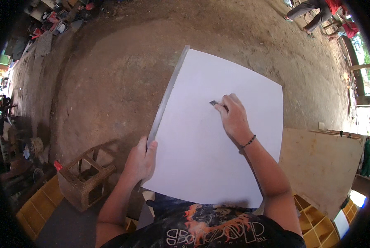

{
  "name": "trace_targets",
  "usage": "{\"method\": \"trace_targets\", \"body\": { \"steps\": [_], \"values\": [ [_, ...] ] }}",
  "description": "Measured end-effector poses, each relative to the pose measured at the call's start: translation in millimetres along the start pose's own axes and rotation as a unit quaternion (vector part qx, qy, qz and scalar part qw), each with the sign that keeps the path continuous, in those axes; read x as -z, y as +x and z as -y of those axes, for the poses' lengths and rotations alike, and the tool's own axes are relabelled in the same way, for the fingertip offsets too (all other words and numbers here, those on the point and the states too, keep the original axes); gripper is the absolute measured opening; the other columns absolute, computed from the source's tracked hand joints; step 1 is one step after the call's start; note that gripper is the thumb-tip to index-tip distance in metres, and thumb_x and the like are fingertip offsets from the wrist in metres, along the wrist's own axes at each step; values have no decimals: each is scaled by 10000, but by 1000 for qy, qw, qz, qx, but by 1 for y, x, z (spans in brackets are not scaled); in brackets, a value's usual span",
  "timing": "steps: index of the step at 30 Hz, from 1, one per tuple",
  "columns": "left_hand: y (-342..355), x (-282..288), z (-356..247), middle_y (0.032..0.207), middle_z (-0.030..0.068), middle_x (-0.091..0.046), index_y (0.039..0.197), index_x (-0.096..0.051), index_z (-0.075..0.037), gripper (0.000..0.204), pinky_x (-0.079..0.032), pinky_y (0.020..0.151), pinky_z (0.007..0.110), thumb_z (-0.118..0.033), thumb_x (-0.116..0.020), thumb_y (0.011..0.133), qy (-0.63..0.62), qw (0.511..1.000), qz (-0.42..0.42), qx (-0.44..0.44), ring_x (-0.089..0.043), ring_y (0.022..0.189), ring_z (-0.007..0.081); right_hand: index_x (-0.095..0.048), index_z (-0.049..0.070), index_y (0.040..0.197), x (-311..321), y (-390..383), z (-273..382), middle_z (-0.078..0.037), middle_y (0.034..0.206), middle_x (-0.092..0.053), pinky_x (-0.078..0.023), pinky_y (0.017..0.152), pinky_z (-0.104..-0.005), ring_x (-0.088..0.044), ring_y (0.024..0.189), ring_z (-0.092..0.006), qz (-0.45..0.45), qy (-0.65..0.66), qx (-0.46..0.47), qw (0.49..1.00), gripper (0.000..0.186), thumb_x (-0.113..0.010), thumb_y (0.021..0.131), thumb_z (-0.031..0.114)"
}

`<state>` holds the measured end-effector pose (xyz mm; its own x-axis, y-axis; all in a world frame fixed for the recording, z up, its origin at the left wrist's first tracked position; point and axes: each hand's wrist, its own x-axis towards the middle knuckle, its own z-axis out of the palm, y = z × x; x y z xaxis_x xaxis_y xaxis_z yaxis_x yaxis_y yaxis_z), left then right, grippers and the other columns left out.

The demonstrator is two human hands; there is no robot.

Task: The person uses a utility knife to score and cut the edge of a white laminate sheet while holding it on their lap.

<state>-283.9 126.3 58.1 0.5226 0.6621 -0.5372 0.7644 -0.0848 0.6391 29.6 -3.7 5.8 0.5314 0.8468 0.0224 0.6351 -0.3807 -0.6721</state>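
A large white panel (209,140) lies tilted in front of me, its near edge against my shirt. A narrow grey strip (168,97) runs along its left edge. My left hand (141,159) grips that edge near the lower left corner, thumb on top and fingers around the side. Over the upper middle of the panel, my right hand (234,113) is closed on a small dark flat blade (213,103), which pokes out beyond the thumb and fingertips. Whether the blade touches the white surface, I cannot tell. A dark bracelet circles my right wrist.
A brown open-framed box (85,177) stands at the lower left, beside yellow compartmented frames (40,200). To the right is a pale wooden board (321,165), with more yellow frames (317,219) below it. Bare earth floor (110,74) stretches ahead. People (317,14) are at the far right.
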Motion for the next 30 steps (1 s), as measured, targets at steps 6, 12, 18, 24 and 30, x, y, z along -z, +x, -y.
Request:
{"method": "trace_targets", "body": {
  "steps": [6, 12, 18, 24, 30],
  "values": [
    [1, 5, -4, 1192, 377, -727, 1381, -576, 90, 544, -554, 998, 529, -402, -561, 1148, 14, 998, 38, 45, -738, 1167, 484, -627, 31, 1001, -39, -34, 74, -165, 1009, -585, -486, 939, -472, -597, 995, -350, 136, 69, 162, 975, 148, -714, 1020, 149],
    [1, 9, -3, 1150, 343, -759, 1389, -570, 67, 609, -577, 974, 523, -445, -673, 1076, -3, 998, 60, 34, -769, 1110, 466, -583, 26, 950, -70, 14, 81, -163, 995, -587, -484, 921, -491, -592, 975, -359, 87, 53, 119, 988, 210, -730, 1019, 159],
    [7, 10, 2, 1121, 330, -772, 1388, -565, 66, 646, -591, 949, 528, -464, -711, 1049, 5, 997, 75, 35, -782, 1088, 457, -591, 23, 925, -76, 17, 83, -160, 971, -605, -483, 914, -491, -603, 973, -376, 80, 66, 107, 989, 224, -748, 1005, 162],
    [3, 13, -1, 1126, 332, -773, 1405, -548, 89, 680, -601, 942, 519, -455, -728, 1038, -22, 996, 75, 42, -789, 1094, 448, -620, 16, 909, -70, 20, 97, -162, 922, -697, -489, 910, -493, -642, 921, -379, 71, 114, 59, 989, 215, -763, 996, 150],
    [3, 12, 3, 1170, 351, -759, 1438, -521, 102, 720, -596, 980, 514, -454, -735, 1034, -9, 995, 90, 31, -781, 1131, 447, -623, 18, 941, -83, 22, 109, -169, 908, -727, -482, 849, -470, -646, 855, -384, 103, 109, 24, 988, 222, -758, 1022, 174]
  ]
}}
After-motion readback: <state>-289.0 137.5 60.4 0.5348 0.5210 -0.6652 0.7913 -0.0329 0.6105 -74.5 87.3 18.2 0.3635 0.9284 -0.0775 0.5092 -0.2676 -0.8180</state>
